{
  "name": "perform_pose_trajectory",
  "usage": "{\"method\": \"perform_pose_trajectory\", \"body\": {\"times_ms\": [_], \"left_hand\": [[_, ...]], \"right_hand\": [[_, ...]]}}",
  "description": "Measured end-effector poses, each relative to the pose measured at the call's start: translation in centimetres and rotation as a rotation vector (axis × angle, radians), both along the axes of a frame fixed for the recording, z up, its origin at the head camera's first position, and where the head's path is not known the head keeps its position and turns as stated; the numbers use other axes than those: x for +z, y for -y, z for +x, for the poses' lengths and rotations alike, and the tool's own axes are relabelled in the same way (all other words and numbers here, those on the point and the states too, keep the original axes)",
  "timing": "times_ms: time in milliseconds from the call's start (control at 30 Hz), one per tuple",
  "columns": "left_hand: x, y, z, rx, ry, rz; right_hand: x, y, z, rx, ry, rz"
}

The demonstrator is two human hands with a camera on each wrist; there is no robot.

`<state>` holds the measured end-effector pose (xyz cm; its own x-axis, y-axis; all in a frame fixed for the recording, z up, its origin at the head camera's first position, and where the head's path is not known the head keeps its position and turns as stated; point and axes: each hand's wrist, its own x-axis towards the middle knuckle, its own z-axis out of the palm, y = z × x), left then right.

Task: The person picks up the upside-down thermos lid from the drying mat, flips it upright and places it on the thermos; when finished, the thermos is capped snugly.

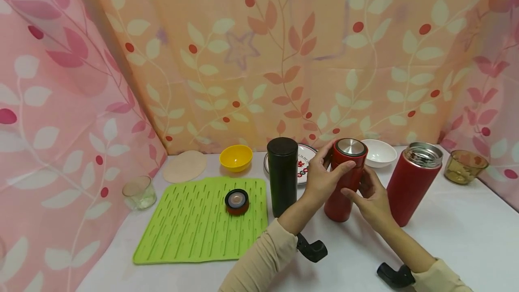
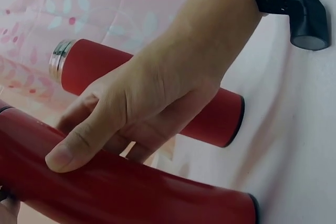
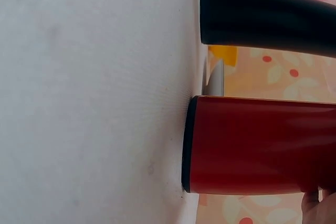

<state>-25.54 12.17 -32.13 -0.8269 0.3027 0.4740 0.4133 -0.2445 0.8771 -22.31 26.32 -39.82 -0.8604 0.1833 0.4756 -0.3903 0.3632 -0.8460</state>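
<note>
Table (image 1: 446, 238) white, smooth; we judge slip risk for tilted flask base. Open red flask (image 1: 412, 184) just right of held one: we could knock it over. Black flask (image 1: 282, 175) close left, same risk. Held red flask (image 1: 343, 179) centre, leaning. Left hand (image 1: 324, 179) wraps its upper body; right hand (image 1: 371, 199) fingers curl on its side.

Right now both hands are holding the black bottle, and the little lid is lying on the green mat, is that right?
Not quite. The head view shows the left hand and right hand holding the red bottle with the silver top, not the black bottle, which stands untouched beside it. The little lid does lie on the green mat.
</note>
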Motion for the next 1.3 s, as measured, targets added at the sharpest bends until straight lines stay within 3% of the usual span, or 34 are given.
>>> {"method": "perform_pose_trajectory", "body": {"times_ms": [233,433,633,733,900,967,1033,1200,1300], "left_hand": [[1.2,1.1,1.1,0.018,-0.034,-0.087],[-0.2,1.6,0.9,0.042,-0.087,-0.118],[-1.0,3.6,2.9,-0.010,-0.118,-0.166],[-1.5,5.3,3.8,-0.028,-0.131,-0.192],[-3.1,9.4,4.7,-0.076,-0.071,-0.212],[-4.1,11.4,4.6,-0.049,-0.051,-0.233],[-5.0,13.3,4.0,0.022,-0.039,-0.258],[-7.1,18.0,0.7,0.270,-0.001,-0.305],[-8.1,20.3,-1.0,0.415,0.050,-0.390]], "right_hand": [[0.1,0.0,0.0,-0.003,0.003,0.005],[0.1,0.2,-0.1,0.017,-0.016,-0.004],[0.1,0.1,-0.2,0.035,-0.061,-0.019],[0.0,0.0,-0.2,0.036,-0.064,-0.024],[0.2,0.0,-0.2,0.040,-0.032,-0.024],[0.3,0.1,-0.1,0.044,-0.019,-0.022],[0.4,0.0,0.0,0.051,-0.015,-0.023],[0.5,0.0,0.0,0.080,-0.042,-0.037],[0.4,0.1,-0.1,0.097,-0.050,-0.051]]}}
